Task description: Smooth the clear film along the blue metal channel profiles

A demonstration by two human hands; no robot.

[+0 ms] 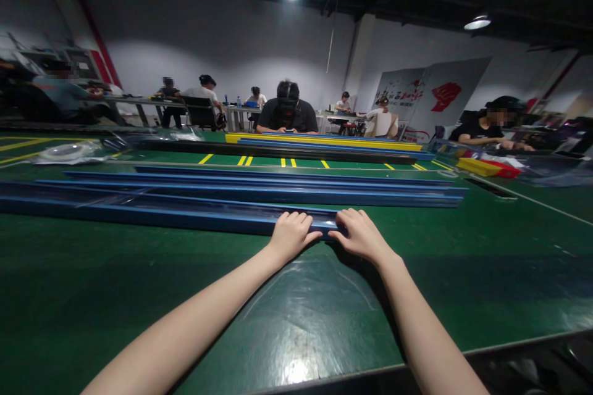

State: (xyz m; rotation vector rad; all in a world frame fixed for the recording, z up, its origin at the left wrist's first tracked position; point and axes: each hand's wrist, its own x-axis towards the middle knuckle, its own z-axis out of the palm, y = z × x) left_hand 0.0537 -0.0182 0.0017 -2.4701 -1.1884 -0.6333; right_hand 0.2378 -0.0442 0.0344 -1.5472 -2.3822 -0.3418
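Note:
A long blue channel rail [152, 213] lies across the green table [83, 296], running from the far left to the middle. My left hand [291, 234] and my right hand [360, 233] both rest on its right end, side by side. Fingers of each hand curl over the rail's near edge and grip it. A clear plastic film appears to cover the rail near my hands.
More blue rails [278, 188] lie stacked just behind. Farther back lie a yellow rail [324, 141] and dark rails. A person in black [287, 114] sits opposite, another person [491, 126] at the right. Red and yellow pieces [486, 166] sit at the right.

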